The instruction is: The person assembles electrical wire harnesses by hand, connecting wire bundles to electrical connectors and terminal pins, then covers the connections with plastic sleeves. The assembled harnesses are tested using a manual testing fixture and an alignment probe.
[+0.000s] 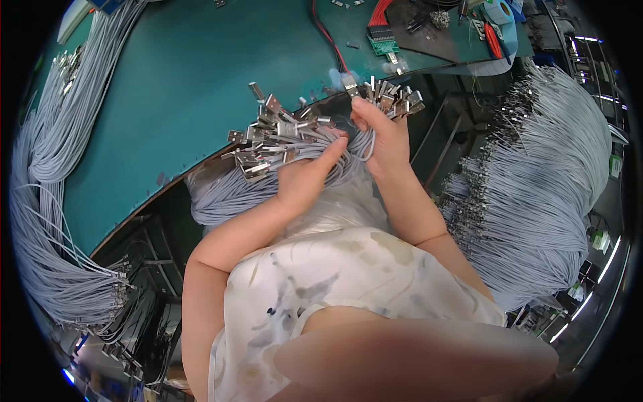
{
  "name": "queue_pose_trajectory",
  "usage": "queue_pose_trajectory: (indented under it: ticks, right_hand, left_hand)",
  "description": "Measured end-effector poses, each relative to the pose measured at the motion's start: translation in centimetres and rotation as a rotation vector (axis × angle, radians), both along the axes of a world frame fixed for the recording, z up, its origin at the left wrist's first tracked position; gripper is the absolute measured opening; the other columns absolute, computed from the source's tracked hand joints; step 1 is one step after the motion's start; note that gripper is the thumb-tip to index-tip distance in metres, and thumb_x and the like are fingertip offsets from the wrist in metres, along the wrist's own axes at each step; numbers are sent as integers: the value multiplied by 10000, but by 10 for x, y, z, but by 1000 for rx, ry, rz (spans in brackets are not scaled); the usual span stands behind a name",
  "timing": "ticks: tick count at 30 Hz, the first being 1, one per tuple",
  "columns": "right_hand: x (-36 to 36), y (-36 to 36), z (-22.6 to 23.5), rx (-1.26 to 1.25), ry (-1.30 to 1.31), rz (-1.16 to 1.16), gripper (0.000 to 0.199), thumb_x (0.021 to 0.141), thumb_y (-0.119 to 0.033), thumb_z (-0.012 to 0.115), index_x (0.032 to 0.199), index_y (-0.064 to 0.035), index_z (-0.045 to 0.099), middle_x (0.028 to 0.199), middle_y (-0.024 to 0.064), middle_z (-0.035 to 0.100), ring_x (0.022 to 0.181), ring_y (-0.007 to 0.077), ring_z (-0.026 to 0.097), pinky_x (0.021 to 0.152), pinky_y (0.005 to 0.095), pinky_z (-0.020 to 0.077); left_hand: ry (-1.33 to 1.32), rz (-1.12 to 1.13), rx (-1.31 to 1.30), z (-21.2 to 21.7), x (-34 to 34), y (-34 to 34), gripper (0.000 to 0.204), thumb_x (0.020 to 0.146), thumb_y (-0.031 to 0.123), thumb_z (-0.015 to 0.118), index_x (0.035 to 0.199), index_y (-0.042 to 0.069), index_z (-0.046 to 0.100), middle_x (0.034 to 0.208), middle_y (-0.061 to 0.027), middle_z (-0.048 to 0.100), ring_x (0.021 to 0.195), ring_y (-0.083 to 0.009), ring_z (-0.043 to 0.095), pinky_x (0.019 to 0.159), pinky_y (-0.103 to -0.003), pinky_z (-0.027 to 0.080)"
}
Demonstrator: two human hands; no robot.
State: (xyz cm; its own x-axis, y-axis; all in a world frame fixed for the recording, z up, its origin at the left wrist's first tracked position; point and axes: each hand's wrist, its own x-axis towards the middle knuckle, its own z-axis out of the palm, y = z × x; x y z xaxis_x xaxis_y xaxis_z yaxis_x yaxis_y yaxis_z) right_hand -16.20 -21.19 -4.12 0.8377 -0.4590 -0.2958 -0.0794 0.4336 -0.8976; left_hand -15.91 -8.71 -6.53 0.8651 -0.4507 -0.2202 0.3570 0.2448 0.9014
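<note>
My left hand [305, 175] grips a thick bundle of grey cables [221, 194] whose metal plug ends [268, 134] fan out over the edge of the green table [167, 87]. My right hand [382, 137] pinches a single grey cable with a metal plug [349, 84] at its tip, thumb and forefinger raised. A smaller bunch of metal plugs [395, 100] sticks up behind the right hand's fingers. The cable tails run down over my lap.
A large heap of grey cables with plugs [536, 181] lies at my right. More grey cable bundles [40, 201] drape along the table's left side. At the table's far edge are a small green circuit board with red wires [382, 37] and a tape roll [497, 10].
</note>
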Motion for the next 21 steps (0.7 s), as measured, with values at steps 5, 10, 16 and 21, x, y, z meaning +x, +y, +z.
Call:
queue_pose_trajectory:
  ticks: [5,10,16,21]
  right_hand:
    - [1,-3,0,61,-31,29,157,719,-39,572,874,-31,548,678,9,522,548,57,431,494,189,382]
    - [5,-3,-1,75,-72,43,157,733,-34,576,887,-36,544,702,13,537,552,61,442,494,190,382]
    - [9,9,13,-38,-89,63,174,741,-28,596,908,-29,548,742,22,559,594,83,499,532,205,418]
    - [-1,7,6,-68,-23,75,212,737,-13,594,943,-27,543,774,31,570,610,80,509,551,210,431]
  left_hand:
    - [6,32,6,8,6,-4,205,756,134,618,930,33,580,908,-23,593,828,-105,532,758,-245,407]
    - [48,52,-105,11,9,-8,210,748,120,619,939,40,579,910,-22,591,829,-109,530,757,-246,407]
    - [13,101,43,-3,10,-10,179,752,147,622,877,31,566,856,-13,586,797,-106,525,730,-251,409]
    - [-4,-11,20,-5,6,-2,185,768,184,614,858,34,556,842,-26,582,794,-113,525,722,-256,409]
